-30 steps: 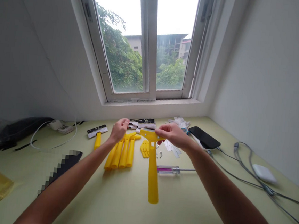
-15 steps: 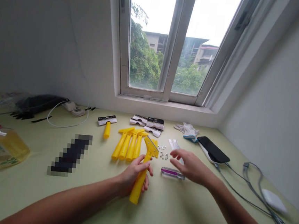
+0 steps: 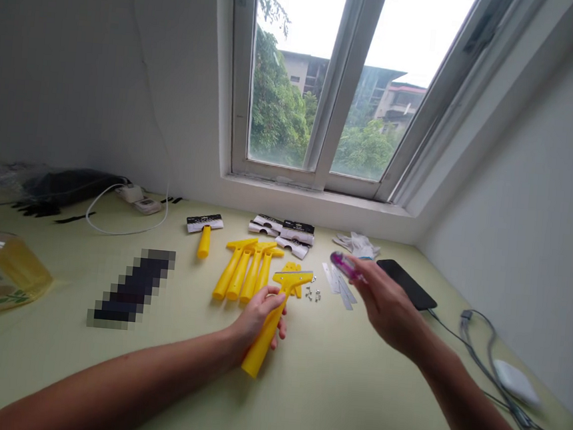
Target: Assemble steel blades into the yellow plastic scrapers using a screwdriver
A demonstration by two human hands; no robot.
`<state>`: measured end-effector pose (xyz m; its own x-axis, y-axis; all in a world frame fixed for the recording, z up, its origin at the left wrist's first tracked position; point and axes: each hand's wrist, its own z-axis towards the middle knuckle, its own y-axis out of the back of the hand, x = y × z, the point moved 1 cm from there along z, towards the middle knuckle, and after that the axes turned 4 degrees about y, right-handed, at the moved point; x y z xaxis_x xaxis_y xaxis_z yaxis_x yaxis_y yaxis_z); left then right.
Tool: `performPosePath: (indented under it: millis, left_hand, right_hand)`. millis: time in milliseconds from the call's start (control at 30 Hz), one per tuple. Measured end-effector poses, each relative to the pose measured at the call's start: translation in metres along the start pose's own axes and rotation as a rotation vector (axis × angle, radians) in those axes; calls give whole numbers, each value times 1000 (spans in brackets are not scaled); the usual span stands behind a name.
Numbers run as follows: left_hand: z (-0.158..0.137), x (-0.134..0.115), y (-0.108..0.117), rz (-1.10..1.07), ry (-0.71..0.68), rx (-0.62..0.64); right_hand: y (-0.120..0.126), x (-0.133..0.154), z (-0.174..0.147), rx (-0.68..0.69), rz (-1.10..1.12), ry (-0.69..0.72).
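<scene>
My left hand [image 3: 260, 316] is wrapped round the handle of a yellow scraper [image 3: 261, 346], its head up and pointing away from me. A thin metal edge runs along that head. Raised over the table, my right hand [image 3: 382, 297] is closed on a screwdriver with a clear and purple handle [image 3: 347, 266]; its tip is not visible. Just beyond the held scraper lie small yellow plastic pieces [image 3: 292, 268] and several small metal screws [image 3: 313, 293]. Thin flat blades [image 3: 343, 290] rest to the left of my right hand.
Several yellow scrapers [image 3: 244, 271] lie side by side, with black-and-white cards [image 3: 297, 233] behind. Another yellow handle [image 3: 204, 242] has a card on it. White gloves [image 3: 359, 243], a black phone [image 3: 407, 284] and cables [image 3: 491, 367] lie right. A bottle of yellow liquid [image 3: 5, 271] stands left.
My right hand has picked the screwdriver up off the table and lifted it. In my left hand the scraper has turned, so its head now lies more level.
</scene>
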<state>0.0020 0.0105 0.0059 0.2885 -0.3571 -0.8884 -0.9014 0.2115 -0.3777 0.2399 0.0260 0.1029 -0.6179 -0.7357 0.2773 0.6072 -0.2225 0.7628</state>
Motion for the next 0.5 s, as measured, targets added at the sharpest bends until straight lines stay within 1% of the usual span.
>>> performPosePath:
  millis: [33,100,167,200,233,267,300,400,500]
  left_hand:
    - [2,1,-2,13,9,-13]
    - [5,2,-4,68,19,-34]
    - [6,0,-6,208,-2,-44]
    - [5,-2,-6,319,-34,-49]
    - [4,-4,-5,452,-76,-54]
    - [2,-7,-4,597,-121,-55]
    - [-1,-9,-3,742,-163,-45]
    - [-10,-15,1,1119,-235,-8]
    - [-15,-17,3,1368,-295,-63]
  right_hand:
    - [6,2,11,-134,96,-72]
    - [12,7,33,-378,400,-185]
    - [11,12,49,-571,698,-213]
    - [9,14,55,-627,811,-217]
    - [7,15,60,-655,882,-220]
    - [6,16,62,-657,909,-220]
    - [5,17,62,-637,890,-219]
    - [5,19,56,-586,671,-233]
    - [4,20,49,-543,544,-287]
